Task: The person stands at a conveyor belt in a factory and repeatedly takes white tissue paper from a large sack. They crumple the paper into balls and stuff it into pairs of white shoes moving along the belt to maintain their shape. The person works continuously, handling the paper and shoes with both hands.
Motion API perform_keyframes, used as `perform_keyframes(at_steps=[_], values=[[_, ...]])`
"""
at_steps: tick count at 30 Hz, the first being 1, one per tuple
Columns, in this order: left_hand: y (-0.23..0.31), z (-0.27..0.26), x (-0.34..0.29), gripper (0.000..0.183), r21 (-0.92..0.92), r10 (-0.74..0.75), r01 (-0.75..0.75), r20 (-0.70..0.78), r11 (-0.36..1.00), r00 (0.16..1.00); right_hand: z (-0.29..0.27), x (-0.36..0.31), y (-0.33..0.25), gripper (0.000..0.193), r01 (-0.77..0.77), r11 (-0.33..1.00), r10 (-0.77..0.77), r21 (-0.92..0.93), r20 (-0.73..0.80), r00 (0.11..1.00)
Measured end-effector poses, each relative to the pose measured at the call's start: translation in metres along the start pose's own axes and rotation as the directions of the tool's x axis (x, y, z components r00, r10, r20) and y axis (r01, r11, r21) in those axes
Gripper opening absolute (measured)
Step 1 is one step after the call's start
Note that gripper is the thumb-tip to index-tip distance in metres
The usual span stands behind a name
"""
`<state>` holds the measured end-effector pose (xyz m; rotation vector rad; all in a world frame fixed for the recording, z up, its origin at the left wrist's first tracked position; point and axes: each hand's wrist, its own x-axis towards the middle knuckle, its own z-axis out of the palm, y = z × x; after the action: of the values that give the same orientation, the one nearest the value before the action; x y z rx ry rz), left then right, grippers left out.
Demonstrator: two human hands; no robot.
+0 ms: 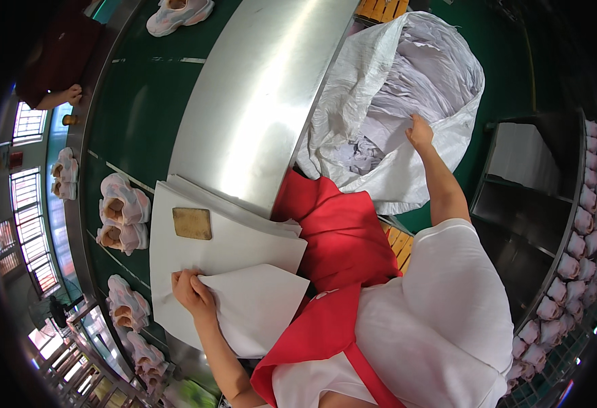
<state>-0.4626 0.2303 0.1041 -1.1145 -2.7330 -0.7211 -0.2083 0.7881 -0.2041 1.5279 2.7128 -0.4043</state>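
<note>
My left hand [193, 294] is closed on the edge of a white paper sheet [257, 299], which is lifted and folded over toward me on a stack of large white sheets [227, 255]. A small brown rectangular block [191, 224] lies flat on that stack. To my right, a big white woven sack [407, 177] stands open, filled with crumpled, pale paper [424, 78]. My right hand [419, 132] reaches into the sack's mouth, its fingers closed on the crumpled paper. The fingertips are partly hidden.
A shiny metal worktop [264, 88] runs ahead of me. On the left, a green conveyor belt [149, 102] carries pale shoes [123, 211] in pairs. A dark rack [526, 217] and rows of wrapped pale bundles [577, 245] stand right. Another person's hand [74, 94] rests beyond the belt.
</note>
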Motion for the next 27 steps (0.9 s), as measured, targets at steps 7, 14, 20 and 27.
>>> perform_keyframes(at_steps=[7, 14, 20, 27], values=[[-0.002, -0.001, 0.001, 0.026, 0.011, 0.025, -0.025, 0.009, 1.000, 1.000, -0.010, -0.011, -0.029, 0.018, 0.422, 0.893, -0.447, -0.156, -0.197, 0.873], [0.002, -0.004, 0.002, 0.023, -0.010, 0.048, -0.048, -0.007, 0.999, 0.999, -0.025, -0.089, -0.076, 0.028, 0.482, 0.843, -0.534, 0.237, 0.268, 0.802], [-0.002, -0.007, -0.002, 0.018, -0.046, 0.095, -0.096, -0.020, 0.994, 0.995, -0.162, -0.073, -0.114, 0.040, 0.415, 0.833, -0.416, 0.365, -0.080, 0.906], [0.008, -0.024, -0.005, 0.010, -0.086, 0.271, -0.284, -0.142, 0.955, 0.952, -0.348, -0.119, -0.288, 0.022, 0.648, 0.704, -0.624, 0.292, -0.181, 0.760]])
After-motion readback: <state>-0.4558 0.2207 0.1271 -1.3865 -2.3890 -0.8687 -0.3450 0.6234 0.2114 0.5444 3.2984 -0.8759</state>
